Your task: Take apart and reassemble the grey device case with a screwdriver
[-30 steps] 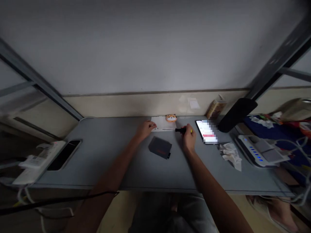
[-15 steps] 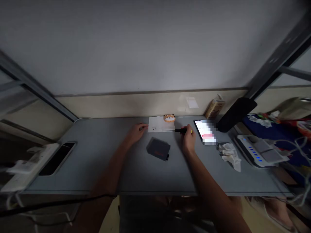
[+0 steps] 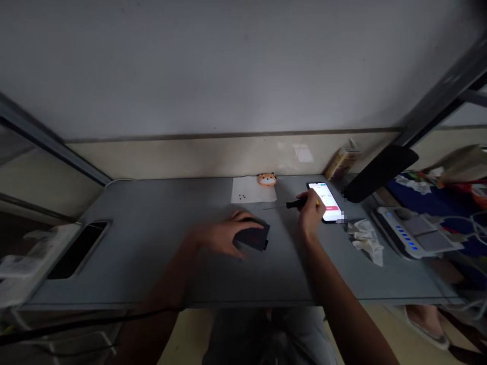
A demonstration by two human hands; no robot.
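Note:
My left hand [image 3: 220,237] is spread over the left end of a flat dark box [image 3: 255,237], fingers on its far side and thumb near its front edge. Motion blurs this hand, and whether it presses on the box is hard to see. A thin-shafted screwdriver [image 3: 296,204] with a black handle is held in my closed right hand [image 3: 311,215], its shaft pointing left. Behind the box lies a white paper sheet [image 3: 243,185] with several tiny dark screws [image 3: 242,196] on it. An orange animal-faced case [image 3: 267,179] sits at the sheet's far right corner.
A lit phone [image 3: 330,203] lies just beyond my right hand. Further right are crumpled tissue [image 3: 366,241], a black cylinder [image 3: 382,172], a carton [image 3: 342,161] and a power strip [image 3: 399,235] with blue lights. Another dark-screened phone [image 3: 78,251] rests at the left edge.
My left hand has moved from the paper's left edge toward me and right, onto the dark box. My right hand has shifted slightly right with the screwdriver, its tip leaving the paper.

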